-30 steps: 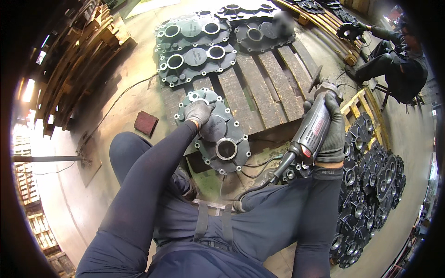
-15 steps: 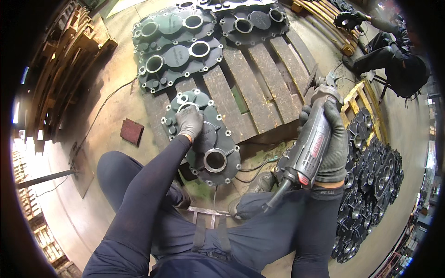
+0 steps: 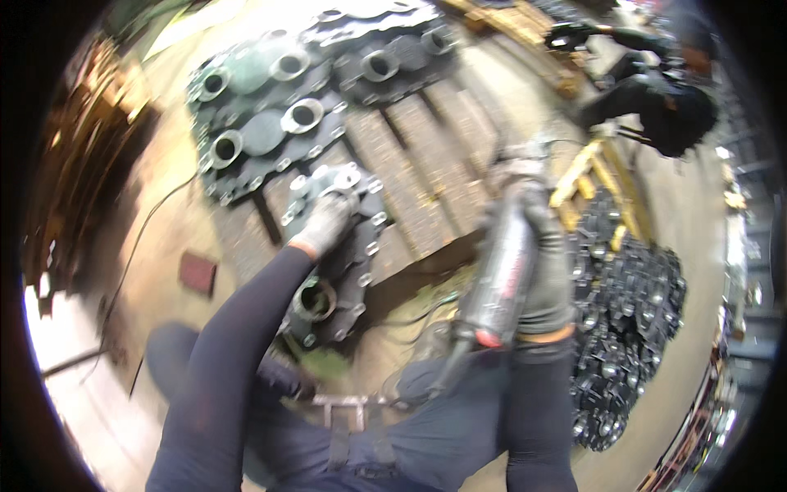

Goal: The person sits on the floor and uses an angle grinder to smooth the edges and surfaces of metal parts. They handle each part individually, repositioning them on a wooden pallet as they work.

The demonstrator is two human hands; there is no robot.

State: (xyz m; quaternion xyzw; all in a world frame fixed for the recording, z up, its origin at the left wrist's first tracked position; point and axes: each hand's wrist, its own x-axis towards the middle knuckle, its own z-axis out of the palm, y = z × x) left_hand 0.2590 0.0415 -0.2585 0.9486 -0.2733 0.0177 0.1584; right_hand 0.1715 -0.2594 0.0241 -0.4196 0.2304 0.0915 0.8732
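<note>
My gloved left hand (image 3: pixel 326 223) is closed on a dark grey cast-metal cover (image 3: pixel 350 271), with its fingers at the upper round opening. The cover is long and has bolt holes around its rim. It stands tilted at the near edge of the wooden pallet (image 3: pixel 402 176), its lower opening toward my knees. To the right, my gloved right hand (image 3: pixel 548 275) is wrapped around the body of an angle grinder (image 3: pixel 498 266). The grinder's head points away from me, above the pallet's right side and apart from the cover. Motion blur hides its disc.
Several similar covers (image 3: pixel 262 135) lie at the pallet's far left. A heap of black metal castings (image 3: pixel 619 344) is at the right, by a yellow wooden frame (image 3: pixel 627 176). A reddish pad (image 3: pixel 197 274) and a cable lie on the left floor. Another person (image 3: pixel 656 107) sits at the far right.
The cover has turned and tilted in my left hand, its lower end swinging left. The whole view has shifted and blurred. The grinder stays in my right hand.
</note>
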